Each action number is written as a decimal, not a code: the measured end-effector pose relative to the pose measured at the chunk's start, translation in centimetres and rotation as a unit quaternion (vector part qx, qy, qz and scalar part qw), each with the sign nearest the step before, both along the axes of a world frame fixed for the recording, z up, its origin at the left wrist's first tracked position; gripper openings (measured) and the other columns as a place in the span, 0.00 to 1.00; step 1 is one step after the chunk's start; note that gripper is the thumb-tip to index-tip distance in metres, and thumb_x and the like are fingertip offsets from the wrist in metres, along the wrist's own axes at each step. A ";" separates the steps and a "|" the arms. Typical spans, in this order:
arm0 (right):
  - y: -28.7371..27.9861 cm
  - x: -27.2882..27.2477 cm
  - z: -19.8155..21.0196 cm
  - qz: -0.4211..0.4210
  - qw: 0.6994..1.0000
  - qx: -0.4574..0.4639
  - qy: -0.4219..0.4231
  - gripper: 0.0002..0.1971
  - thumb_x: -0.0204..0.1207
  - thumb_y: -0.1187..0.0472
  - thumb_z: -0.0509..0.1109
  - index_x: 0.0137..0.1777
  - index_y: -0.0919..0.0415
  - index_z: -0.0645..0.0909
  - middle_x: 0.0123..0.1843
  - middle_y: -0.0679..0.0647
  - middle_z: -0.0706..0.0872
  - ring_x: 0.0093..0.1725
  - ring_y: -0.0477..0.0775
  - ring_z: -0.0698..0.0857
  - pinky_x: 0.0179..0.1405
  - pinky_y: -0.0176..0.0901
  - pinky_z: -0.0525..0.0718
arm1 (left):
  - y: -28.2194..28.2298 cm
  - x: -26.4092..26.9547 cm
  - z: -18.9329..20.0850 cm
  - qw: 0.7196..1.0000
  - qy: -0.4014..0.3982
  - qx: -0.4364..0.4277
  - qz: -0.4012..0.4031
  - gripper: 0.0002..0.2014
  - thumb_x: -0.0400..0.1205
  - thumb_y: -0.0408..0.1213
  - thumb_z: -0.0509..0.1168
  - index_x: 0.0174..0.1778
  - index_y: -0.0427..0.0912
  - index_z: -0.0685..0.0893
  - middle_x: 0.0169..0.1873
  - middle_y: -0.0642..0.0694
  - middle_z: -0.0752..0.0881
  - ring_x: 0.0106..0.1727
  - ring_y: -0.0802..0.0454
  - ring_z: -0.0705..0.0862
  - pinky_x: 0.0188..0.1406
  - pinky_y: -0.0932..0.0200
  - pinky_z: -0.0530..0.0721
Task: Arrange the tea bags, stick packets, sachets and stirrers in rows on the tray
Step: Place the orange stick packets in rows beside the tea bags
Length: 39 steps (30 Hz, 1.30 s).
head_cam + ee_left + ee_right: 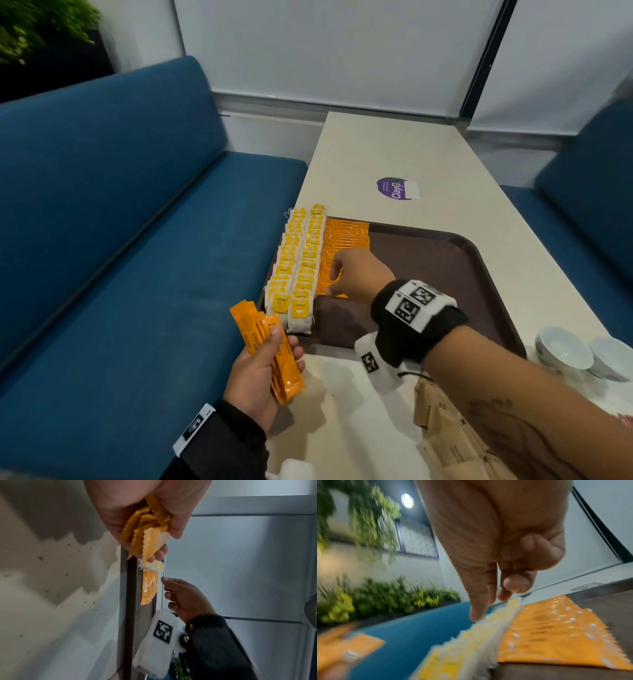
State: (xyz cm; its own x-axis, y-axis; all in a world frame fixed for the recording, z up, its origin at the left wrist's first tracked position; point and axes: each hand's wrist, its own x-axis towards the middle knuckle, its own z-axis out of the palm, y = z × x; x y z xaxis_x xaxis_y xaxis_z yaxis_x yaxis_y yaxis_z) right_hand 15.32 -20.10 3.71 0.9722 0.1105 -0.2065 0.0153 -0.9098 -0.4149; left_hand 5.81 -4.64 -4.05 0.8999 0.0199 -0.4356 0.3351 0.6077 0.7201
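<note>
From the head view, we're gripping a bundle of orange foil stick packets (274, 356) in our left hand (255, 383); ahead of that grip, our right hand (356, 274) is hovering empty, fingers loosely curled, over the packet row (346, 236) on the dark brown plastic tray (479, 274). Left wrist view: the bundle is fanning out. Right wrist view: yellow-tagged paper tea bags (471, 639) are lying just beneath the fingertips (476, 615). We're judging each packet should overlap evenly.

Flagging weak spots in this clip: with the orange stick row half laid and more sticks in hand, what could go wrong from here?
1. The tea bags overhang the brown tray's left rim beside the bench; a nudge from the right hand could tip some off.
2. The left hand holds several orange stick packets fanned loosely off the tray; one may slip.
3. The laid orange sticks overlap, so adding more may skew the row.
</note>
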 end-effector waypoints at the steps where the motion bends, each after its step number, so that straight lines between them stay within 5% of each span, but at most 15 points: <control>1: 0.2 -1.6 0.4 -0.009 0.998 0.054 -0.003 0.08 0.71 0.59 0.77 0.43 0.60 0.81 0.37 0.47 0.80 0.41 0.49 0.81 0.38 0.39 0.78 | -0.1 0.0 0.0 1.000 -0.006 -0.003 0.000 0.10 0.83 0.40 0.61 0.57 0.40 0.80 0.34 0.44 0.87 0.33 0.50 0.86 0.26 0.58 0.87; 6: 1.4 -9.1 -0.8 0.017 0.966 0.213 0.147 0.14 0.67 0.58 0.81 0.44 0.59 0.78 0.31 0.47 0.81 0.25 0.43 0.78 0.26 0.35 0.76 | -1.3 -0.3 0.2 0.998 -0.024 0.011 -0.050 0.20 0.75 0.51 0.63 0.48 0.36 0.83 0.35 0.41 0.90 0.32 0.48 0.88 0.33 0.53 0.86; 11: 1.2 -11.3 -3.7 -0.052 0.951 0.284 0.111 0.14 0.70 0.71 0.75 0.40 0.56 0.74 0.33 0.58 0.84 0.24 0.48 0.79 0.27 0.38 0.77 | -2.3 -0.8 0.2 0.998 -0.010 -0.023 -0.063 0.26 0.73 0.50 0.64 0.64 0.40 0.78 0.55 0.34 0.86 0.47 0.39 0.88 0.32 0.49 0.88; 15: -0.5 -10.8 -3.6 -0.095 0.946 0.304 0.063 0.12 0.71 0.73 0.74 0.37 0.55 0.77 0.30 0.52 0.84 0.22 0.43 0.77 0.26 0.35 0.78 | -2.3 -0.8 0.3 0.998 -0.009 -0.010 -0.057 0.14 0.76 0.45 0.64 0.51 0.39 0.81 0.35 0.41 0.82 0.27 0.53 0.84 0.22 0.61 0.84; 18: -3.3 -8.5 -2.8 -0.145 0.951 0.272 0.011 0.08 0.75 0.72 0.71 0.41 0.57 0.83 0.33 0.52 0.84 0.22 0.40 0.79 0.27 0.34 0.79 | -1.4 -0.7 0.1 0.998 0.014 0.002 -0.059 0.09 0.79 0.44 0.65 0.46 0.41 0.80 0.28 0.47 0.79 0.20 0.59 0.79 0.16 0.66 0.79; 21: -6.0 -5.0 -1.9 -0.164 0.969 0.182 0.015 0.05 0.78 0.68 0.69 0.49 0.61 0.85 0.38 0.53 0.85 0.29 0.43 0.80 0.30 0.32 0.79 | -0.5 -0.7 0.0 0.997 0.020 0.020 -0.077 0.16 0.71 0.52 0.66 0.46 0.43 0.79 0.27 0.48 0.76 0.20 0.58 0.75 0.15 0.65 0.77; 24: -6.6 -2.2 -1.7 -0.159 0.977 0.115 0.079 0.06 0.77 0.70 0.69 0.48 0.62 0.86 0.36 0.52 0.84 0.29 0.46 0.81 0.29 0.33 0.80 | -0.1 -0.7 -0.1 0.995 0.018 0.023 -0.091 0.24 0.66 0.57 0.65 0.51 0.44 0.79 0.30 0.47 0.77 0.21 0.57 0.75 0.16 0.64 0.77; 29: -5.0 0.7 -2.3 -0.189 0.959 0.131 0.168 0.05 0.79 0.70 0.67 0.43 0.64 0.81 0.33 0.55 0.82 0.25 0.47 0.80 0.22 0.33 0.80 | 0.1 -0.4 0.0 0.995 0.018 0.016 -0.099 0.30 0.70 0.61 0.59 0.59 0.42 0.79 0.33 0.45 0.81 0.25 0.56 0.78 0.18 0.63 0.80; 33: -4.3 2.3 -3.1 -0.162 0.975 0.074 0.135 0.04 0.72 0.69 0.71 0.42 0.60 0.82 0.35 0.55 0.87 0.28 0.47 0.85 0.21 0.33 0.79 | 0.4 -0.2 -0.1 0.995 0.013 0.026 -0.093 0.28 0.79 0.58 0.54 0.62 0.39 0.78 0.36 0.44 0.82 0.29 0.54 0.79 0.21 0.60 0.82; 37: -3.7 3.2 -3.5 -0.165 0.967 0.026 0.191 0.08 0.77 0.63 0.70 0.37 0.60 0.78 0.48 0.54 0.91 0.46 0.50 0.90 0.43 0.39 0.86 | 0.5 -0.1 -0.1 0.995 0.012 0.032 -0.093 0.23 0.83 0.53 0.53 0.61 0.40 0.80 0.38 0.44 0.84 0.32 0.52 0.80 0.25 0.59 0.82; 39: -3.6 3.5 -3.8 -0.182 0.960 0.028 0.210 0.10 0.80 0.61 0.68 0.37 0.60 0.75 0.47 0.51 0.90 0.46 0.48 0.89 0.38 0.38 0.83 | 0.5 -0.1 0.0 0.995 0.010 0.030 -0.095 0.19 0.84 0.50 0.54 0.61 0.41 0.80 0.40 0.43 0.85 0.34 0.51 0.81 0.25 0.58 0.83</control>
